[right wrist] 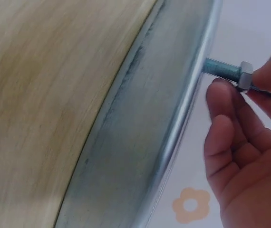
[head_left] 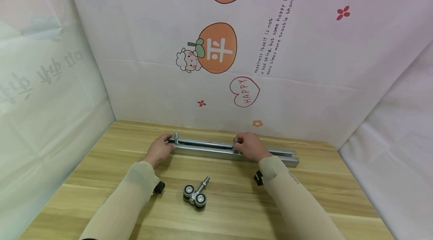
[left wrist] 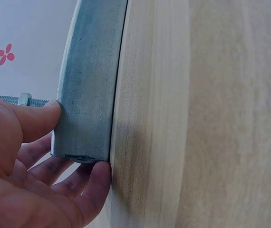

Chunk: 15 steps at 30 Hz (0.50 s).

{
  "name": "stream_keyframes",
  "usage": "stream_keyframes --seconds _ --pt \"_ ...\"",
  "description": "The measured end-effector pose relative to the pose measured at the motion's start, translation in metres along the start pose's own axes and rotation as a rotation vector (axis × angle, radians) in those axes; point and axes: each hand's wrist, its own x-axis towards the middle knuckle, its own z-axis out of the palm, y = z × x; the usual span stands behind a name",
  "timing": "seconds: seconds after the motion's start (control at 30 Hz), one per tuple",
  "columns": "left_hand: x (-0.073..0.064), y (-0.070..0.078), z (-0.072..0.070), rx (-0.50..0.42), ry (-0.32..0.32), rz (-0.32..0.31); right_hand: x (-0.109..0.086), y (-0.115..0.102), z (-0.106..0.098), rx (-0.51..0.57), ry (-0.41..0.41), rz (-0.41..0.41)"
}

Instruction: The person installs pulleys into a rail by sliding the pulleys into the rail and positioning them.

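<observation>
A steel channel rail point(head_left: 203, 152) lies slot-up along the back of the table. At its left end my left hand point(head_left: 160, 149) holds the rail, thumb on the upper edge and fingers curled about the open end. A threaded bolt with a nut point(left wrist: 25, 99) stands up there beside the thumb; a dark rounded edge point(left wrist: 84, 160) shows at the rail's mouth. Further right, my right hand point(head_left: 251, 146) pinches a second upright bolt point(right wrist: 223, 70) near its hex nut point(right wrist: 245, 75). What these bolts carry inside the rail is hidden.
A loose roller trolley point(head_left: 195, 196) with black-rimmed wheels and a threaded bolt lies on the wooden table point(head_left: 233, 210), between the forearms. Behind the rail rises a white printed cloth point(head_left: 152, 82); more white cloth point(head_left: 395, 149) hangs at the sides.
</observation>
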Motion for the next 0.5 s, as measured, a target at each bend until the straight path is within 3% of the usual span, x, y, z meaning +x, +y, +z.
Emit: stream_keyframes --seconds 0.27,0.37,0.5 --pt "0.004 -0.003 0.001 0.009 0.003 0.006 -0.004 -0.003 -0.003 -0.015 -0.003 0.006" --pt "0.005 -0.005 0.001 0.007 0.000 0.007 -0.008 -0.007 -0.004 0.030 0.005 0.066" --pt "0.004 -0.005 0.000 0.008 0.000 0.004 -0.018 -0.015 -0.006 0.146 0.097 0.156"
